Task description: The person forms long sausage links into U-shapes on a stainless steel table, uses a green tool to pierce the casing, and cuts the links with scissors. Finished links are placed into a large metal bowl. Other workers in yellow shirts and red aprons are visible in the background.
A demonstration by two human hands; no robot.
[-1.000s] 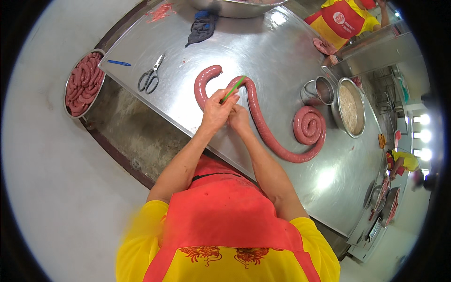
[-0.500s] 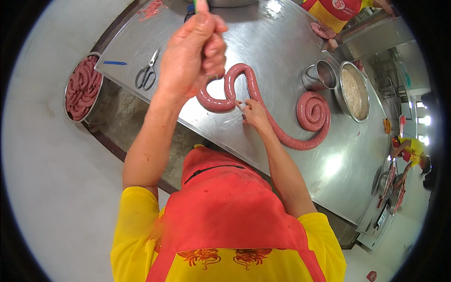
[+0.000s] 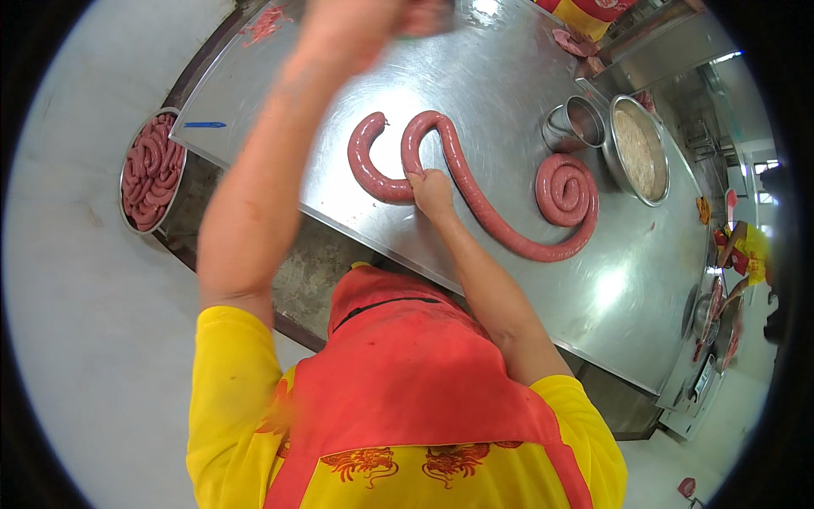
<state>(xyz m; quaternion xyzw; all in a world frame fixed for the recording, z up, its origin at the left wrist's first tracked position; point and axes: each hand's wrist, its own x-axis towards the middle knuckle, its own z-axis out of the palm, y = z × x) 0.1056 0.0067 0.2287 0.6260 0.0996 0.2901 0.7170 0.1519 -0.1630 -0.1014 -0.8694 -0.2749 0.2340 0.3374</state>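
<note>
On a silvery steel worktop (image 3: 509, 93), the right hand (image 3: 433, 192) pinches a long pink sausage (image 3: 459, 159), seemingly a portioning step needing steadiness next; top-centre, the left hand's (image 3: 363, 27) grip is unclear.

From here I see a long, glossy, reddish-pink sausage (image 3: 486, 218) lying on the counter (image 3: 509, 102), hooked at its left end, looped beside that, then sweeping into a flat, tight spiral at right.

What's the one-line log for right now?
left hand: raised, blurred, hold unclear | right hand: gripping sausage | sausage: on metal table, coiled at right
</note>
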